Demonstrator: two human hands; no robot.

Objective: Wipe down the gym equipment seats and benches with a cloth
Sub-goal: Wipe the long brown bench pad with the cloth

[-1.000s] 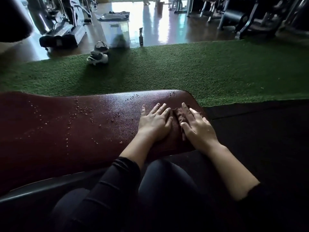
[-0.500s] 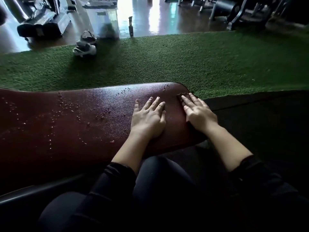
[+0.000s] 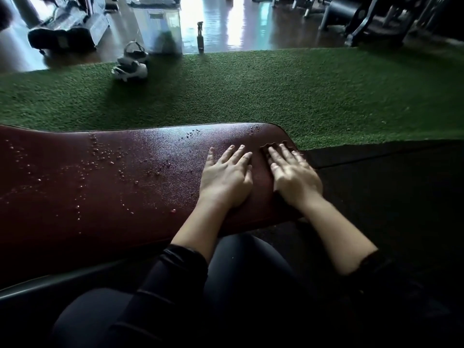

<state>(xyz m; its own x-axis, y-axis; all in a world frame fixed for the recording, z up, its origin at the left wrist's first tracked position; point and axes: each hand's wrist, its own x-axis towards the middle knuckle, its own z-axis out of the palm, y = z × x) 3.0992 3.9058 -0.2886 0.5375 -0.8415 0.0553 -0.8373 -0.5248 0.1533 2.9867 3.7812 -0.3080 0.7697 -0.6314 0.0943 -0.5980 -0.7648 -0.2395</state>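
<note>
Right hand (image 3: 295, 178), right of centre: fingers straight, flat on a dark red cloth (image 3: 275, 146), pressing it against the right end of the maroon bench pad (image 3: 113, 187). Left hand (image 3: 226, 180) just beside it, palm down, fingers spread, holding nothing. Water droplets (image 3: 105, 156) across the pad's left and middle. Beyond, green turf (image 3: 251, 91); sandals (image 3: 131, 62) and spray bottle (image 3: 200, 37) in upper left.
</note>
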